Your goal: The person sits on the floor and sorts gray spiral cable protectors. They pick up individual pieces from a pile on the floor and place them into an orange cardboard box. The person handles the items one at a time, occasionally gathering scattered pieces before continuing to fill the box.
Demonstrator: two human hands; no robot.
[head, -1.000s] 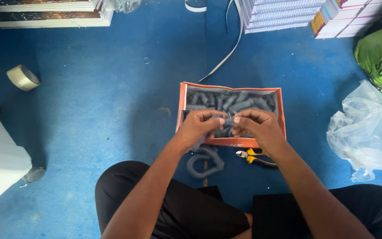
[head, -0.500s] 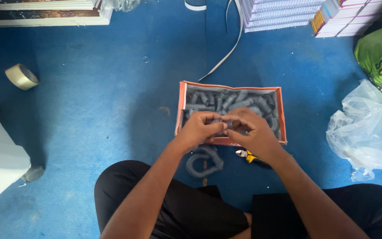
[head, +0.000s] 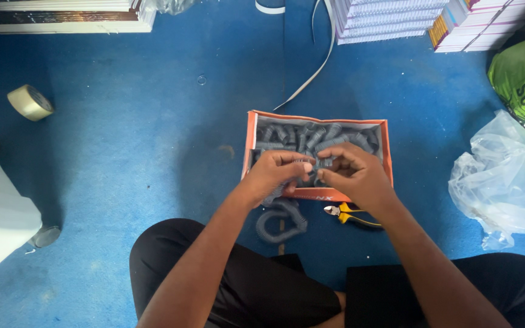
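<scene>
Grey coil [head: 318, 163] pinched between left hand [head: 273, 176] and right hand [head: 355, 176], above box [head: 250, 143].

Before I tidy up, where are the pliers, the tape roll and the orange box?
pliers [head: 352, 214], head view, yellow handles.
tape roll [head: 30, 102], head view, outer band.
orange box [head: 250, 143], head view, left wall.

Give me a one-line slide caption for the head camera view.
Both hands, left hand and right hand, pinch a grey spiral coil over an orange box of coils on blue carpet.

Sunlit blue carpet floor [head: 123, 152], stacked notebooks [head: 390, 18] along its far edge.
</scene>
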